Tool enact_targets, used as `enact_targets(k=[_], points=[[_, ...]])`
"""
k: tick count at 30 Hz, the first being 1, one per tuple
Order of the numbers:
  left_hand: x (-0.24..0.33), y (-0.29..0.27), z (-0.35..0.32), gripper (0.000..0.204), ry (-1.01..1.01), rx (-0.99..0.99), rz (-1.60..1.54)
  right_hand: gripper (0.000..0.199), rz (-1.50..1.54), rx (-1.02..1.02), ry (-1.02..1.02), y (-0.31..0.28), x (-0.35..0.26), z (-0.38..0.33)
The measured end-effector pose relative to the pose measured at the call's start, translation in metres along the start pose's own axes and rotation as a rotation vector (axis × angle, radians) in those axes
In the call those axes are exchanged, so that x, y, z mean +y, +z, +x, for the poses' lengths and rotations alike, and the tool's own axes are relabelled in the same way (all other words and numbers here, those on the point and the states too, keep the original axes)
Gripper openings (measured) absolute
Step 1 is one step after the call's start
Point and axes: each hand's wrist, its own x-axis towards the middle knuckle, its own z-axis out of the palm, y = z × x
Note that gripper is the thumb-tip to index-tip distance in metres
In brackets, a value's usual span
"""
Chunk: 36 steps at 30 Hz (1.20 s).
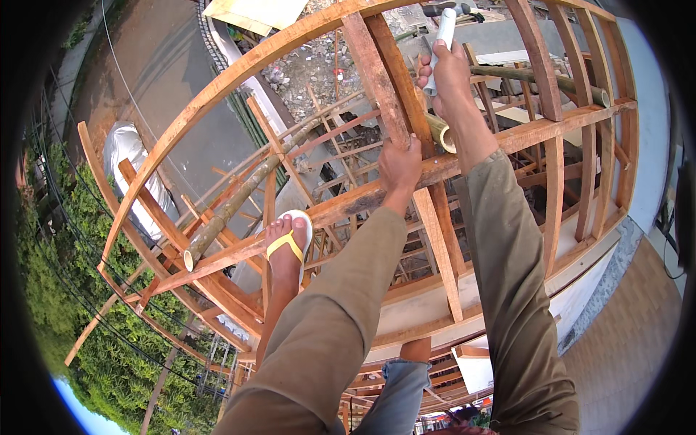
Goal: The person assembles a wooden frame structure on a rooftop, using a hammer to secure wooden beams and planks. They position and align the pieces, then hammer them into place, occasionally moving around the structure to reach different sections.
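My right hand (451,76) is wrapped round the white handle of a hammer (446,30). The dark hammer head is at the top of the view, beyond my fist. To its left and nearer to me, my left hand (400,167) grips the lower end of a reddish wooden board (371,69). That board slants up to a curved wooden rail (239,72). A second timber (402,83) runs close along its right side. Just below my left hand passes a long horizontal beam (348,203). My fingertips are partly hidden behind the board.
My foot in a yellow-strapped flip-flop (299,250) is on the beam. Bamboo poles (232,217) cross the open wooden frame. Far below lie rubble (308,61) and a grey road (170,80). Wires pass at the left near trees (80,290); a tiled surface (623,355) is at the right.
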Motion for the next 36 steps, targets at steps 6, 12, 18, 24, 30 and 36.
enact_targets(k=[6,12,18,24,30,36], points=[[-0.001,0.001,0.002,0.048,0.040,0.018,-0.053,0.029,-0.250,-0.338,0.282,-0.012,-0.008,0.000],[-0.014,0.001,0.012,0.051,0.111,-0.066,-0.226,0.023,-0.006,0.012,-0.044,-0.006,0.004,-0.004],[-0.006,0.007,0.011,0.060,-0.043,-0.060,-0.073,0.024,-0.357,-0.272,0.122,-0.006,0.004,-0.004],[0.000,0.002,0.003,0.058,-0.046,-0.017,0.018,0.051,-0.057,-0.125,0.106,-0.003,0.005,-0.002],[0.005,0.001,0.004,0.054,-0.056,-0.028,0.007,0.048,0.060,-0.105,0.060,0.002,0.003,-0.007],[0.005,-0.002,-0.001,0.055,-0.113,-0.055,0.028,0.054,-0.338,-0.165,0.050,0.008,0.002,-0.018]])
